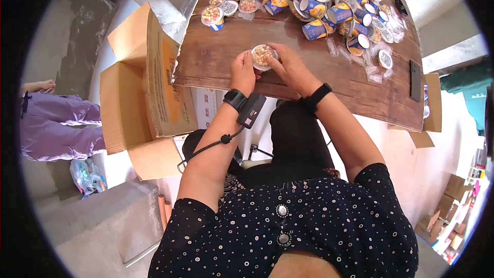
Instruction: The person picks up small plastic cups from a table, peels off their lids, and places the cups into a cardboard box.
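Between both hands, over the near edge of the wooden table, is a round clear-topped cup (263,56) with small tan and reddish pieces showing inside. My left hand (244,73) is closed against its left side. My right hand (292,68) grips it from the right, the thumb resting on the top near the rim. The cup's lower part is hidden by the hands. Beyond them lies a large pile of blue and yellow cups (315,30), with silver-lidded and clear-lidded ones among them. One cup with a colourful top (211,15) stands at the pile's left.
The brown table (226,67) has clear plastic pieces (374,74) and a black phone (415,80) on its right. An open cardboard box (126,103) stands left of it, another box (434,104) right. A person in purple trousers (62,123) is at far left.
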`<state>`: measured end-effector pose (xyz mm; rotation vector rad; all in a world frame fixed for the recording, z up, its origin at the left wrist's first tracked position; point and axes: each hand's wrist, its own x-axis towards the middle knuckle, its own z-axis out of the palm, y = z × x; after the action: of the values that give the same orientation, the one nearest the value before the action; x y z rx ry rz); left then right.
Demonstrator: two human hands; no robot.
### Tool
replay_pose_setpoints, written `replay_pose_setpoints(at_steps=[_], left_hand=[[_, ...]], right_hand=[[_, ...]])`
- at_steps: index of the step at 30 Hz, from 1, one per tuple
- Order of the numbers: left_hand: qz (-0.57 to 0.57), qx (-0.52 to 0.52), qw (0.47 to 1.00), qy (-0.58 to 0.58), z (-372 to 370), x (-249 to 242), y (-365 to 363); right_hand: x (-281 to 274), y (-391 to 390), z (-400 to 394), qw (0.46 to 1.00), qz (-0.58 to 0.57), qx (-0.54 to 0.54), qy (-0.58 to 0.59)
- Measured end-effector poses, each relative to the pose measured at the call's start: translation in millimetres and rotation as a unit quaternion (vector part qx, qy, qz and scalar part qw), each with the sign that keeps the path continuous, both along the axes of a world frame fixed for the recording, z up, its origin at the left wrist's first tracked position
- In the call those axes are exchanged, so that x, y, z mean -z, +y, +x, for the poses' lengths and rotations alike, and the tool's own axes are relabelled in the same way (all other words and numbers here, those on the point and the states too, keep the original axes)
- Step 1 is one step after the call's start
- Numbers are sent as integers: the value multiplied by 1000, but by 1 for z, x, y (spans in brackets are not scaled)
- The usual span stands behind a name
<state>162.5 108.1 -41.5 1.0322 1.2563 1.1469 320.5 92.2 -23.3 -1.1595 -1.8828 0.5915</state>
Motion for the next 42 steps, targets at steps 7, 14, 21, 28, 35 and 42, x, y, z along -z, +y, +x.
replay_pose_setpoints(at_steps=[7,14,21,28,35,42], left_hand=[[-15,10,1000,13,-3,-2,3],[-22,39,999,-21,-4,-5,9],[-43,64,995,-66,-6,2,8],[-66,77,991,-93,-6,-4,6],[-74,115,987,-86,-21,-35,-10],[-52,128,986,-93,-57,-77,-39]], right_hand=[[-8,2,0,982,-157,-15,105],[-7,8,-2,935,-286,-8,210],[-8,4,-3,908,-356,-28,218],[2,2,0,919,-299,-80,245],[-20,-12,2,825,-399,-120,382],[-64,-39,-23,823,-381,-161,388]])
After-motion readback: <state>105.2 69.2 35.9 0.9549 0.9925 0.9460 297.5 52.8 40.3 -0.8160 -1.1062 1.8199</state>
